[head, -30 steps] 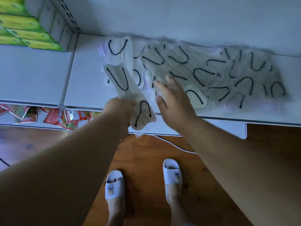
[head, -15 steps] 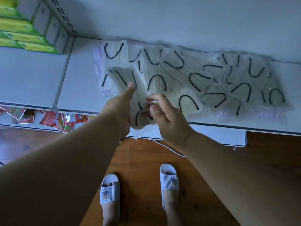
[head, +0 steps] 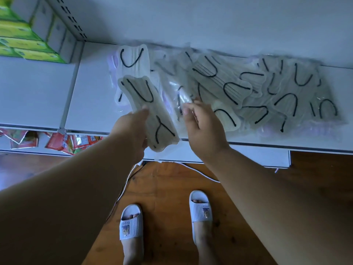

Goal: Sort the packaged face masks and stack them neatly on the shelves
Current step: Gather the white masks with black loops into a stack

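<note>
Several clear-wrapped white face masks with black ear loops lie in a loose pile across the white shelf. One mask lies flat at the pile's left end. My left hand grips a wrapped mask by its middle, thumb on top, its lower end past the shelf's front edge. My right hand pinches the clear wrapper of another mask at the pile's left part, thumb and fingertips together.
Green and white boxes are stacked at the shelf's far left, behind a perforated upright. Red snack packets lie on the lower shelf at left. Below are a wooden floor, a white cable and my feet in white slippers.
My right hand moved from the mask in my left hand up to the pile and pinched a wrapper there. My left hand keeps its mask, now tilted a little more upright.
</note>
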Demonstrator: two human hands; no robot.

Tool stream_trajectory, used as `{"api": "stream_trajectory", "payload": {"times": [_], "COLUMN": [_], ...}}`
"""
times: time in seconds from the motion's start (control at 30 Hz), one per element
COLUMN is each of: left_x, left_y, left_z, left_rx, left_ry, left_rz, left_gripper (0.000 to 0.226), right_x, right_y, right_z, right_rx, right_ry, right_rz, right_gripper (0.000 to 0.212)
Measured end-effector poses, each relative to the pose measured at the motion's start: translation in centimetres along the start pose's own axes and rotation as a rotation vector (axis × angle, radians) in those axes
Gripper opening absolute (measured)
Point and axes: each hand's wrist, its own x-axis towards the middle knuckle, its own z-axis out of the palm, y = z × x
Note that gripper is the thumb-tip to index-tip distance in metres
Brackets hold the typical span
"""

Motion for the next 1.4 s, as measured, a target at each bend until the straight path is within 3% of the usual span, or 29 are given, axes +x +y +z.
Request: {"api": "stream_trajectory", "payload": {"times": [0.1,0.2,0.27,0.37,0.43,0.53,0.6,0.67,0.8,0.87,0.93,1.0,1.13,1.4], "left_x": [0.2,0.9,1.5,1.7,1.5,0.5,-0.7,-1.6,-2.7,-2.7,-2.5,-2.3,-2.8,-2.4], "left_y": [0.0,-0.9,-1.3,-2.0,-2.3,-2.6,-2.5,-2.6,-2.8,-3.0,-3.5,-4.0,-4.6,-4.0], "left_z": [0.5,0.8,0.9,1.1,1.3,2.0,2.4,2.8,4.3,4.7,4.9,4.8,4.6,4.3], "left_rx": [-0.099,0.075,0.141,0.152,0.127,0.093,0.102,0.12,0.236,0.194,0.162,0.165,0.131,0.133], "left_ry": [-0.174,-0.082,-0.038,-0.017,-0.014,0.015,0.043,0.09,-0.041,-0.077,-0.072,-0.033,-0.022,0.02], "left_rz": [-0.016,0.054,0.076,0.085,0.093,0.153,0.228,0.305,0.284,0.2,0.16,0.159,0.115,0.151], "left_gripper": [0.032,0.008,0.007,0.008,0.009,0.011,0.015,0.015,0.021,0.041,0.031,0.007,0.009,0.015], "right_x": [-2.2,-1.3,1.2,4.5,5.2,5.0,4.0,2.4,-2.1,-3.4,-3.9,-4.0,-3.5,1.8], "right_y": [-0.9,-0.1,1.4,4.0,4.9,4.7,4.1,3.2,-0.4,-1.2,-1.0,-0.5,1.0,3.5], "right_z": [-0.9,-1.8,-2.5,-4.0,-4.6,-5.1,-5.4,-5.7,-5.5,-5.4,-5.5,-5.8,-6.9,-6.2], "right_rx": [0.07,0.008,-0.221,-0.678,-0.773,-0.739,-0.614,-0.345,0.06,0.153,0.206,0.194,0.063,-0.485], "right_ry": [-0.103,-0.117,-0.126,-0.316,-0.369,-0.146,0.039,0.115,-0.045,-0.144,-0.138,-0.067,-0.003,-0.411], "right_rz": [-0.079,-0.092,-0.032,0.171,0.219,0.105,0.018,-0.024,0.007,0.023,0.048,0.066,0.218,0.073], "right_gripper": [0.03,0.025,0.029,0.047,0.049,0.026,0.027,0.034,0.037,0.033,0.029,0.026,0.029,0.05]}}
